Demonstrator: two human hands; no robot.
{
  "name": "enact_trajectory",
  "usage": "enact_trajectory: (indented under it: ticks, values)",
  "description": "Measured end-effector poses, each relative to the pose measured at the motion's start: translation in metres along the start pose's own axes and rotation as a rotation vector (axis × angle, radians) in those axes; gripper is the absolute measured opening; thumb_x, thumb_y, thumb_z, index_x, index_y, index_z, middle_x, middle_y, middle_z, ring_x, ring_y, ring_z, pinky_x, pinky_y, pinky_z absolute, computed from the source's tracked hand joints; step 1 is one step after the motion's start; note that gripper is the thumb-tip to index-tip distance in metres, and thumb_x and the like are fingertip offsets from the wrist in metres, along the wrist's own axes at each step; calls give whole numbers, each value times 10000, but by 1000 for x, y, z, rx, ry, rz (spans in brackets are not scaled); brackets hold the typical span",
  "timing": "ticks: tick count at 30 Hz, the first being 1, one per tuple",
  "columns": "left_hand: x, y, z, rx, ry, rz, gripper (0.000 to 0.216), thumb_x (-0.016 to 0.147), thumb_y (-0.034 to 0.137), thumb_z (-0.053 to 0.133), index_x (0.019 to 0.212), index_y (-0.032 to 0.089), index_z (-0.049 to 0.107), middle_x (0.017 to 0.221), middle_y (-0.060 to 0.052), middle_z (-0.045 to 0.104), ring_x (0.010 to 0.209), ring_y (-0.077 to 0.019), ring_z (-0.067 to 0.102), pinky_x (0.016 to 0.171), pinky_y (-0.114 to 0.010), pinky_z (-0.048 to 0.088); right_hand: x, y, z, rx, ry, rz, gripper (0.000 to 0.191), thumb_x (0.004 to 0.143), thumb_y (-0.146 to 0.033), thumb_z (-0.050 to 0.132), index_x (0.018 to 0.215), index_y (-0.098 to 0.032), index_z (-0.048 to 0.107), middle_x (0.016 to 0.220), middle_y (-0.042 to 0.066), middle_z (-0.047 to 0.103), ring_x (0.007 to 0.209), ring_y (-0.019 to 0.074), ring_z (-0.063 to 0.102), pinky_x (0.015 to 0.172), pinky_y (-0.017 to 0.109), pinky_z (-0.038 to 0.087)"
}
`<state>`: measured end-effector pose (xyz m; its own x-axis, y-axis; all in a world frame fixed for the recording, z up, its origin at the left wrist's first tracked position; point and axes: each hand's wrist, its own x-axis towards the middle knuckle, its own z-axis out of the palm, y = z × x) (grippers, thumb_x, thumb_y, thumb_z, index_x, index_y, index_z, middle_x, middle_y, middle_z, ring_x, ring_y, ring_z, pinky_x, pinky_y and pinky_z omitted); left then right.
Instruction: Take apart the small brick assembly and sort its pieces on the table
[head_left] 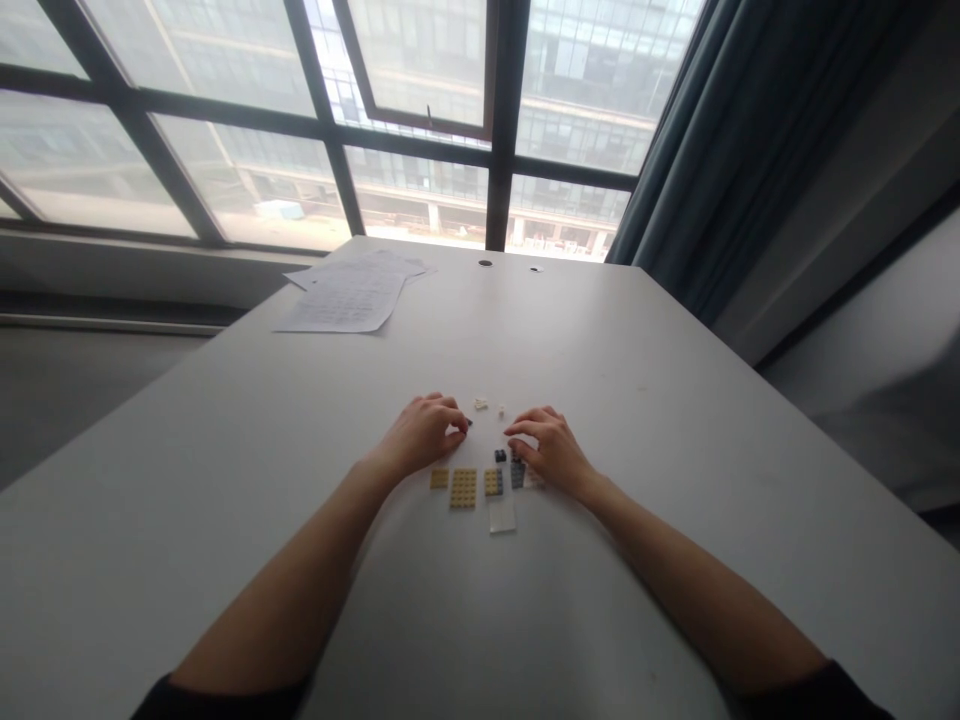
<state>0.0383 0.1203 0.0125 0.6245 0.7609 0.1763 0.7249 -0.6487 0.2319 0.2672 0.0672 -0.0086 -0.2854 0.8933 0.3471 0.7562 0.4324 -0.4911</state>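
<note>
My left hand [429,432] is closed, its thumb and fingertips pinching a small dark building brick [469,423] just above the table. My right hand [553,450] is curved with thumb and index finger apart, over the right end of the pieces. Under its thumb lies a dark grey plate [517,475], partly hidden, and a pale piece [533,478] shows below the palm. Between the hands sits a black brick [500,455]. Nearer me are a small tan plate [439,478], a larger tan studded plate [463,488], a tan-and-grey piece [493,482] and a white flat piece [502,516].
Small white pieces [481,404] lie beyond the hands, with another white bit [502,411] beside them. Printed papers [345,295] rest at the far left of the white table [600,350]. A window and a dark curtain [697,190] stand behind it.
</note>
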Motion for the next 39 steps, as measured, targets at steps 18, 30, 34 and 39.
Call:
enact_trajectory:
  ticks: [18,30,34,39]
  values:
    - [-7,-20,-2,-95,-35,-124,176,741,281,565,796,249,729,818,-7,678,770,-167,599,694,-247,425,68,-32,34,-376,-223,-76,181,886,-272,544,932,-225,713,984,60,673,982,214,534,860,341,339]
    - [-7,-15,-4,-93,-33,-151,189,745,294,551,781,243,729,823,-13,682,748,-164,601,666,-248,425,62,-22,24,-332,-225,-125,223,913,-214,499,983,-240,710,1018,49,681,981,205,535,859,338,340]
    - [-7,-17,-3,-97,-29,-149,185,744,300,557,774,238,729,813,-16,681,755,-166,605,663,-247,431,62,-22,23,-348,-268,-166,185,877,-193,553,943,-236,720,1017,52,682,1002,212,526,876,344,332]
    - [-6,-17,-1,-98,-22,-144,182,745,295,555,775,240,726,817,-12,682,750,-165,603,672,-250,433,62,-23,24,-342,-255,-145,163,870,-176,551,891,-211,709,973,56,681,982,206,534,865,337,332]
